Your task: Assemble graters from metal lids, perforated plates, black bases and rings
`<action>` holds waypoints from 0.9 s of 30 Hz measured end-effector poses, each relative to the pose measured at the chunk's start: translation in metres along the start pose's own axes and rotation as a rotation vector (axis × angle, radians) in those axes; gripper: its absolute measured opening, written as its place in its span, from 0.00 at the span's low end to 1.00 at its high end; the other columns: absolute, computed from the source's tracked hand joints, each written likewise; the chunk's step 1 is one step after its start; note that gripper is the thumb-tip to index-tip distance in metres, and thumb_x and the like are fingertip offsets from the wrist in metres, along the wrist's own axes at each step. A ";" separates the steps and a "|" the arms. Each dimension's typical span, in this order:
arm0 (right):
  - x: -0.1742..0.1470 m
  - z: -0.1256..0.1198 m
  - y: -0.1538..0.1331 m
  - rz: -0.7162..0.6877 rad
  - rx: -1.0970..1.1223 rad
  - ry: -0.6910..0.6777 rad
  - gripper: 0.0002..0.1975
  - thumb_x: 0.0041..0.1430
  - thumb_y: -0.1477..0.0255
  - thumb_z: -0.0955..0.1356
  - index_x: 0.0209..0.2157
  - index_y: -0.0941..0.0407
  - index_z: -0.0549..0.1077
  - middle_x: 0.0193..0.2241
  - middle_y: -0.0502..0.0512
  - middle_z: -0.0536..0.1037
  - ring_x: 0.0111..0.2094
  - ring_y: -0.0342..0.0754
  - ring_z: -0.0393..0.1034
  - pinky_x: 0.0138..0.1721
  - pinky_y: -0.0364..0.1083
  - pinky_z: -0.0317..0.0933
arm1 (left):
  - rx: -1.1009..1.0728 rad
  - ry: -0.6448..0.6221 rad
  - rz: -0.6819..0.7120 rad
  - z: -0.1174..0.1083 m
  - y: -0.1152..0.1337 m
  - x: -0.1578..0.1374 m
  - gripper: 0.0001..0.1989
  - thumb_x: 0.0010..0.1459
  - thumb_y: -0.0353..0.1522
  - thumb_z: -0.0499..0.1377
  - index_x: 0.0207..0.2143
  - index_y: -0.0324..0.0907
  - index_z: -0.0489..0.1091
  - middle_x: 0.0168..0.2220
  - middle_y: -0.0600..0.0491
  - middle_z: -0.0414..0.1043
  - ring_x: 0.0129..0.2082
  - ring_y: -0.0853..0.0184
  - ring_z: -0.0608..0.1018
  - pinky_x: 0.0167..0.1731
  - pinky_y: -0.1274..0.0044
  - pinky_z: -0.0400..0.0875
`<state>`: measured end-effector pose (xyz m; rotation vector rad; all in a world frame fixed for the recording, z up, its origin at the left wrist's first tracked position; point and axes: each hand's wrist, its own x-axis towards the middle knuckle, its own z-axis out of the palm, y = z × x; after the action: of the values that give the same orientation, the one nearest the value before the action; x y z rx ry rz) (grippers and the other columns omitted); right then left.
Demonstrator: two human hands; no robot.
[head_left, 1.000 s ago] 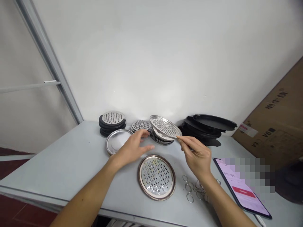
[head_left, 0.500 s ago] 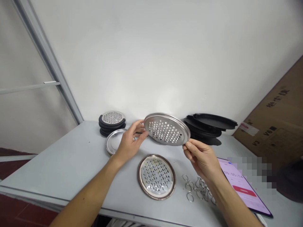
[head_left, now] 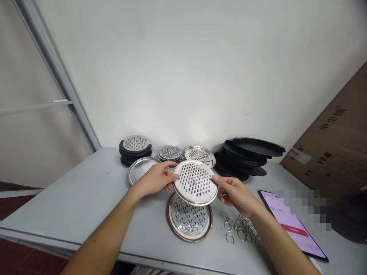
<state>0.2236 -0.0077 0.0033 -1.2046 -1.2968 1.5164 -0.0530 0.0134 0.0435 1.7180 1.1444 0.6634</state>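
Between my two hands is a round metal grater disc [head_left: 195, 182] with rows of slots, held by its rim above the table. My left hand [head_left: 156, 177] pinches the left edge, and my right hand [head_left: 236, 193] pinches the right edge. Below it, partly covered by it, a second grater disc [head_left: 190, 219] with a browned rim lies flat on the table. Behind my left hand sits a plain round metal lid or plate [head_left: 140, 169], partly hidden by that hand.
Along the wall stand a stack of black rings topped by a perforated disc [head_left: 137, 143], small perforated discs [head_left: 170, 152], another grater disc [head_left: 200, 156] and stacked black trays [head_left: 259, 147]. Several metal rings [head_left: 242, 229] lie near a tablet [head_left: 295, 225]. A cardboard box [head_left: 327, 137] stands right.
Both hands have lowered the grater disc and brought it nearer, tilting its slotted face upward. It now overlaps the browned disc, and the discs by the wall have come into view.
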 end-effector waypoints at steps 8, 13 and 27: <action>-0.002 -0.001 0.009 0.117 -0.237 -0.156 0.22 0.56 0.60 0.69 0.49 0.56 0.66 0.22 0.50 0.77 0.16 0.42 0.67 0.14 0.38 0.59 | 0.097 -0.294 -0.190 -0.003 -0.013 -0.003 0.33 0.55 0.41 0.59 0.60 0.40 0.54 0.25 0.55 0.73 0.19 0.67 0.75 0.19 0.78 0.69; -0.003 0.001 0.017 0.165 -0.362 -0.234 0.20 0.58 0.59 0.67 0.46 0.57 0.66 0.21 0.52 0.77 0.16 0.44 0.69 0.13 0.39 0.62 | 0.144 -0.417 -0.257 0.000 -0.016 -0.002 0.29 0.55 0.37 0.59 0.58 0.41 0.55 0.27 0.53 0.74 0.17 0.68 0.75 0.17 0.80 0.68; -0.004 0.006 0.021 0.241 -0.496 -0.356 0.22 0.62 0.61 0.64 0.53 0.57 0.59 0.20 0.51 0.75 0.15 0.45 0.69 0.12 0.40 0.64 | 0.259 -0.505 -0.386 0.005 -0.020 0.002 0.23 0.52 0.31 0.59 0.50 0.41 0.58 0.27 0.53 0.73 0.21 0.65 0.77 0.17 0.76 0.73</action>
<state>0.2187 -0.0166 -0.0164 -1.4851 -1.9015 1.6912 -0.0561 0.0154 0.0227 1.6734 1.1764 -0.1600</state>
